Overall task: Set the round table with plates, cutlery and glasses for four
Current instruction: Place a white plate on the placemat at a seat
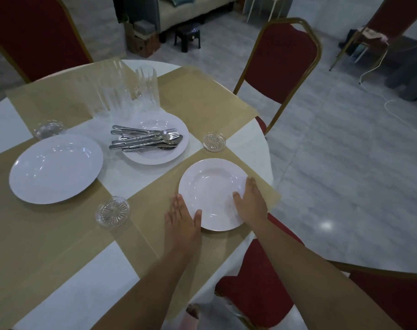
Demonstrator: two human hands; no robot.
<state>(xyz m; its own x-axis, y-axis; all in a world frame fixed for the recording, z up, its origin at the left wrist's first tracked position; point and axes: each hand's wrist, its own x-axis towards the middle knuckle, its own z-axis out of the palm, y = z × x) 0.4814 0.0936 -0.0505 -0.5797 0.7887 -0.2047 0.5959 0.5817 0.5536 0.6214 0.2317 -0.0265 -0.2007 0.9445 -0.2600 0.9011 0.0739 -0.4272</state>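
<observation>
A white plate [212,191] lies flat on the beige placemat [152,225] at the table's right side. My left hand [182,216] rests on its near-left rim and my right hand [250,202] on its right rim, thumbs on top of the plate. A second white plate [56,167] lies on the left placemat. A third plate [158,152] in the middle carries a pile of cutlery [145,140]. Several clear glasses [121,89] stand behind it. Glass coasters sit near the placemat corners, one at the near middle [112,211], one right [214,141], one left [49,128].
The round white table [71,282] is ringed by red chairs with gold frames: one far right [278,67], one far left [36,36], one near right [257,289]. A grey tiled floor, a sofa and a small black stool [187,38] lie beyond.
</observation>
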